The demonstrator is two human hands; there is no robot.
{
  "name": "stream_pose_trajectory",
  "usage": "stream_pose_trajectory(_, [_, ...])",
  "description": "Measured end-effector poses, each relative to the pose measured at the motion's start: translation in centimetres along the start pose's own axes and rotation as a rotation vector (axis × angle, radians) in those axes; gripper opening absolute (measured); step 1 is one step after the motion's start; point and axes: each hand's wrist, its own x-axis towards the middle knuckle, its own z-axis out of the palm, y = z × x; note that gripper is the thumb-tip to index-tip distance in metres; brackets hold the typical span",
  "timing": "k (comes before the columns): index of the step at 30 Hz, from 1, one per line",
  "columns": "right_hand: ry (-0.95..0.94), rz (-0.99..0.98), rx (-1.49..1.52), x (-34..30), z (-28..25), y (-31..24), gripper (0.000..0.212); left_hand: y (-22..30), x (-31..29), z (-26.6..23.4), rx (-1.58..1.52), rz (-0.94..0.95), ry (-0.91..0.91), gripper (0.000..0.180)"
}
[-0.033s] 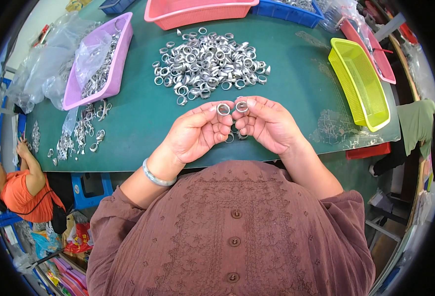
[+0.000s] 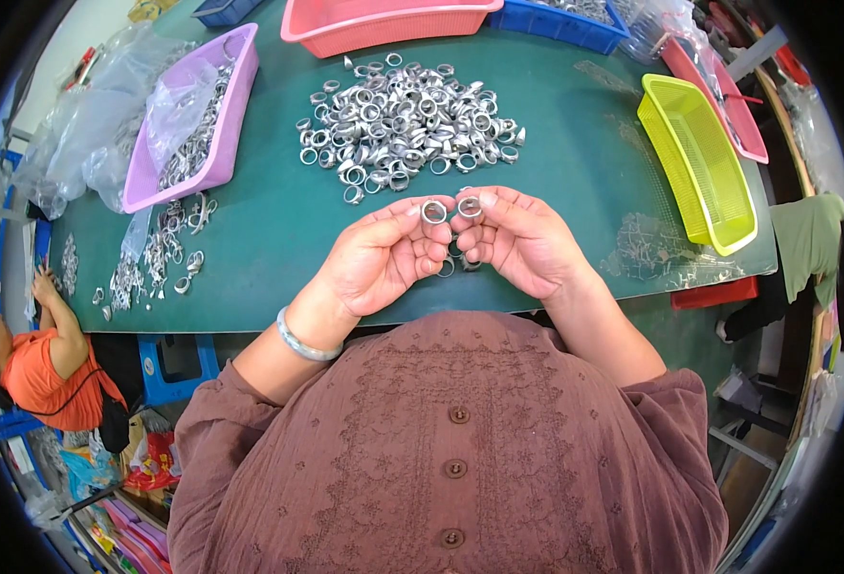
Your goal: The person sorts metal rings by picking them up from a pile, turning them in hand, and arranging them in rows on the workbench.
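Green table; hands each pinching silver ring; pieces below half hidden; pink basket cut off.

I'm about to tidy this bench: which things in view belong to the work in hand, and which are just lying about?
Work in hand:
left hand, holding a silvery ring
right hand, holding a second ring
probably the ring pile beyond them

Seemingly lying about:
yellow-green basket, right
purple basket, left
blue stool
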Motion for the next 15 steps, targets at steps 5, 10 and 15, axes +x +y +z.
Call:
stream_pose_trajectory(5, [0.004, 0.013, -0.025, -0.05, 0.08, -0.07, 0.019, 0.0, -0.17, 0.12, 0.01, 0.001, 0.026, 0.031])
stream_pose_trajectory(10, [0.033, -0.079, -0.156, -0.38, 0.7, 0.09, 0.018, -0.35, -0.47, 0.84, 0.34, 0.171, 0.146, 0.031])
stream_pose_trajectory(15, [0.014, -0.279, -0.377, -0.25, 0.38, 0.54, 0.026, -0.8, -0.48, 0.48, 0.957, 0.451, 0.114, 0.047])
